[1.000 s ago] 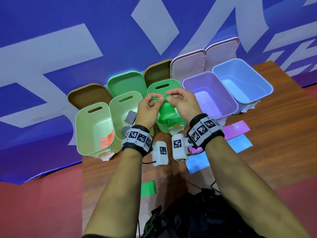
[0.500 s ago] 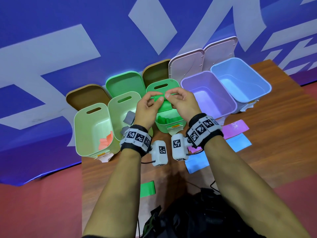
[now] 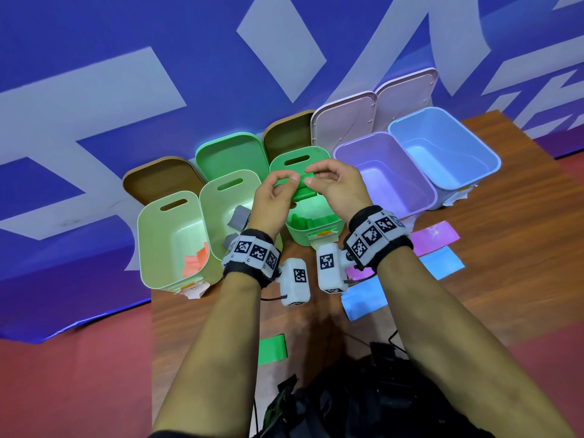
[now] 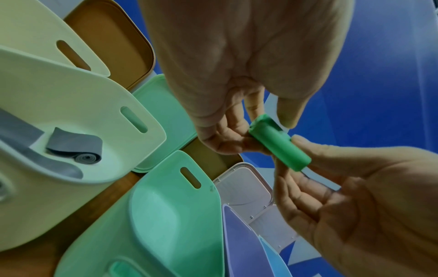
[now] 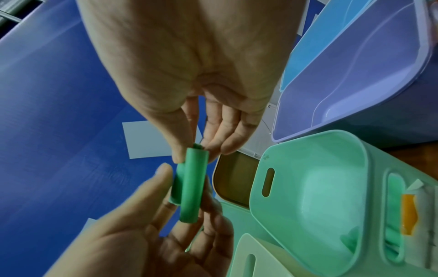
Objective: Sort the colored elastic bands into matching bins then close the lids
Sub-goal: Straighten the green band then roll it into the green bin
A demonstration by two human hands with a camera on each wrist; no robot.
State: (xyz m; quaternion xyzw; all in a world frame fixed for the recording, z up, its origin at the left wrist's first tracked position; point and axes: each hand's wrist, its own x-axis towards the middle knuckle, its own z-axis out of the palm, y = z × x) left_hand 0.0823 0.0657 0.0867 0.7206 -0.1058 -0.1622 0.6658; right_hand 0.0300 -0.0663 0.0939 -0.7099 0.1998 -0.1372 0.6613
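From the head view, the left hand and right hand meet over the green bin, pinching a rolled green band between them. In the left wrist view the roll's ends sit between thumbs and fingertips. The right wrist view, slightly blurred, seems to show the same pinch.

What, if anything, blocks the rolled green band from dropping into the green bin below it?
Nothing visible does. Both hands pinch the rolled green band above the green bin, whose top is open.
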